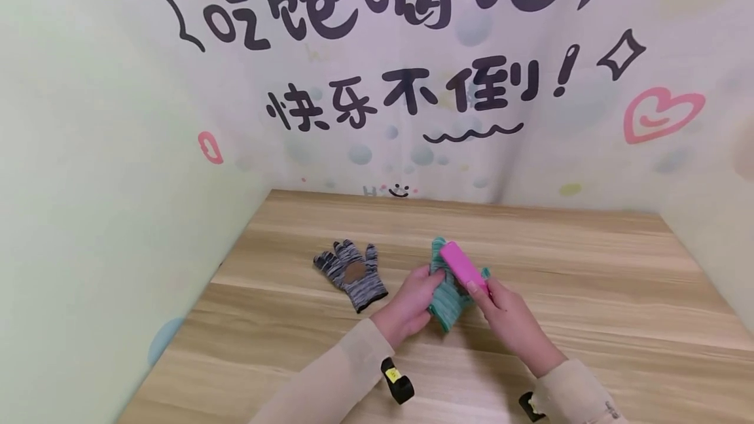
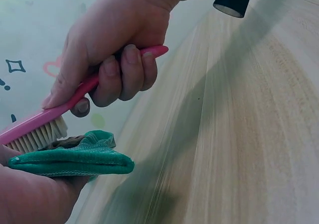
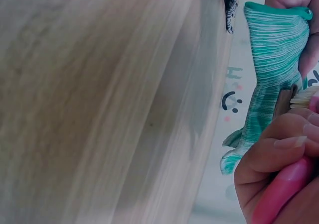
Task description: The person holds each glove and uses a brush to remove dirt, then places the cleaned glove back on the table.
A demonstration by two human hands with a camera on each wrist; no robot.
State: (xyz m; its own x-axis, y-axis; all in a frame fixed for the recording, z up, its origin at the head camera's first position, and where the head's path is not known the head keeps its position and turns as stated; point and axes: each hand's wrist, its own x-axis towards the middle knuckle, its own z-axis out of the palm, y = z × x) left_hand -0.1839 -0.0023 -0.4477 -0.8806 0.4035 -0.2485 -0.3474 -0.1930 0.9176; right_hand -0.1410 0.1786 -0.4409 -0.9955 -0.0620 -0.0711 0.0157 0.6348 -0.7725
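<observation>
A green-and-white knitted glove [image 1: 449,309] is held up above the table in my left hand [image 1: 414,301], thumb on top and fingers beneath. My right hand [image 1: 511,320] grips a pink brush [image 1: 462,265] by its handle, fingers curled round it. In the left wrist view the pale bristles [image 2: 39,137] point down at the glove's upper face, over a brownish patch. The right wrist view shows the bristles at that patch, with the glove's cuff [image 3: 276,10] near my left hand. Part of the glove is hidden behind the brush and hands.
A grey-and-black knitted glove [image 1: 365,286] with a brown patch lies flat on the wooden table [image 1: 283,358], left of my hands. Behind the table hangs a printed white cloth [image 1: 353,169]; pale walls flank both sides. Black straps [image 1: 399,385] are on both wrists.
</observation>
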